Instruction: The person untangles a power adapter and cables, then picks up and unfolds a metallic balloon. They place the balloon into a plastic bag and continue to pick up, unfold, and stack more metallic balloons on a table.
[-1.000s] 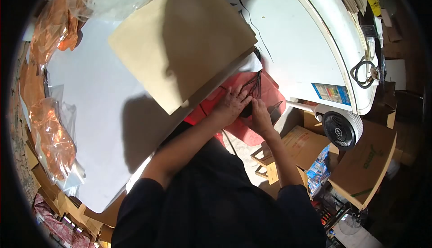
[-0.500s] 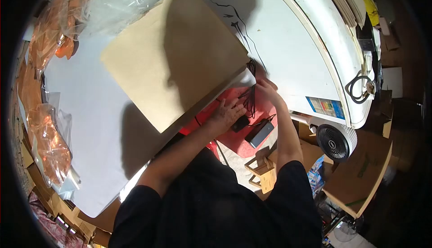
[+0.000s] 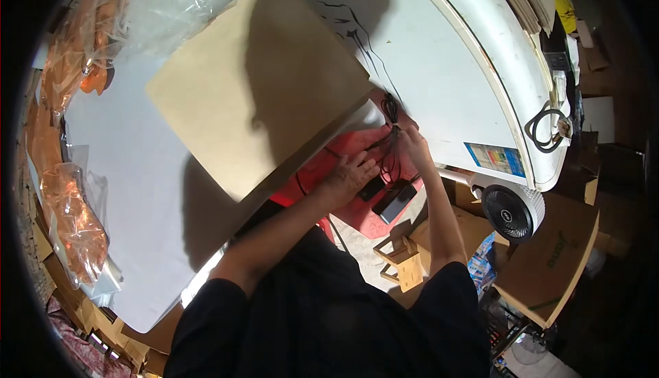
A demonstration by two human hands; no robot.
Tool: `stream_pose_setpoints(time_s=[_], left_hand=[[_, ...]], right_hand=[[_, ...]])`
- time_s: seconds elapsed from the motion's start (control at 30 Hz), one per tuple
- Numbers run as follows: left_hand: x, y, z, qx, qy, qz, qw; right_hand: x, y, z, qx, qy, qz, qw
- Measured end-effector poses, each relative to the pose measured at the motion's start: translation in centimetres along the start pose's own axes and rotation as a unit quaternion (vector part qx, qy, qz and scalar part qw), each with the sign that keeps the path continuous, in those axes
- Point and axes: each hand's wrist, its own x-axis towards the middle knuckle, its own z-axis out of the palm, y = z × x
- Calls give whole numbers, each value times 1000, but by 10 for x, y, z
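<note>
Black cable bundle [image 3: 390, 108], looped and tied, its lower strands splayed above black boxes [image 3: 394, 203] on a red surface [image 3: 317, 174]. It lies between the hands, nearer the right. Left hand [image 3: 351, 178]: fingers loosely spread beside the strands. Right hand [image 3: 414, 146]: fingers curled near the tie; grip cannot be told.

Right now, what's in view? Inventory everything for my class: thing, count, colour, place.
Red surface: one, red, centre
Cable bundle: one, black, centre
Blocks: two, black, on red surface
Sheeting: uncounted, tan, upper centre
Table: one, white, left
Panel: one, white, right
Label: one, multicoloured, on panel
Fan: one, black-and-white, right
Cord: one, black, right
Plastic: uncounted, clear and orange, left
Boxes: several, brown, lower right
Wooden frame: one, brown, lower centre
Clutter: uncounted, mixed, edges
Shirt: one, black, bottom
Left grip: one, bare, centre
Right grip: one, bare, at cable bundle
</note>
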Motion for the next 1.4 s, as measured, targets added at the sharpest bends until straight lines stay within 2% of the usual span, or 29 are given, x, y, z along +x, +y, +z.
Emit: stream_pose_setpoints(time_s=[0.1, 0.13, 0.2, 0.3, 0.43, 0.53, 0.63, 0.73, 0.83, 0.93, 1.03, 1.13, 1.2, 1.23, 1.33, 1.4], left_hand=[[1, -3, 0, 30, 11, 27, 999], [0, -2, -2, 16, 0, 18, 1000], [-2, 1, -4, -15, -24, -1, 1000], [-10, -1, -2, -14, -2, 12, 1000], [-7, 0, 4, -8, 7, 27, 1000], [-2, 2, 2, -12, -15, 38, 999], [-1, 1, -2, -5, -24, 43, 999], [-3, 3, -2, 8, -16, 45, 999], [0, 1, -2, 16, -19, 40, 999], [-1, 3, -1, 18, -22, 31, 999], [0, 3, -2, 11, -22, 27, 999], [-4, 2, -5, 1, -35, 25, 999], [-6, 1, -11, -12, -60, 24, 998], [-9, 1, -13, -18, -68, 26, 997], [-28, 9, -22, -18, -114, 22, 993], [-37, 13, -30, 16, -162, 7, 987]], right_hand=[[2, -18, -10, 26, -19, 78, 996], [2, -18, -5, -67, -12, 7, 998], [0, -16, 7, -249, 3, -133, 959], [3, 3, 22, -239, 38, -112, 964], [2, 21, 8, -146, 39, -92, 984], [6, 30, -1, -208, 12, -139, 968], [7, 31, -5, -269, -27, -145, 952], [4, 55, -5, -170, 4, -125, 977], [-1, 71, -4, -94, -11, -83, 992], [3, 88, -7, -110, -76, 40, 990], [-1, 114, -11, -239, -114, -197, 944], [5, 122, -15, -286, -162, -193, 925], [2, 104, -13, -128, -158, -64, 977], [-1, 88, -13, -48, -155, 2, 987], [-19, 58, -8, -27, -181, 147, 972], [-20, 46, -1, 6, -188, 153, 970]])
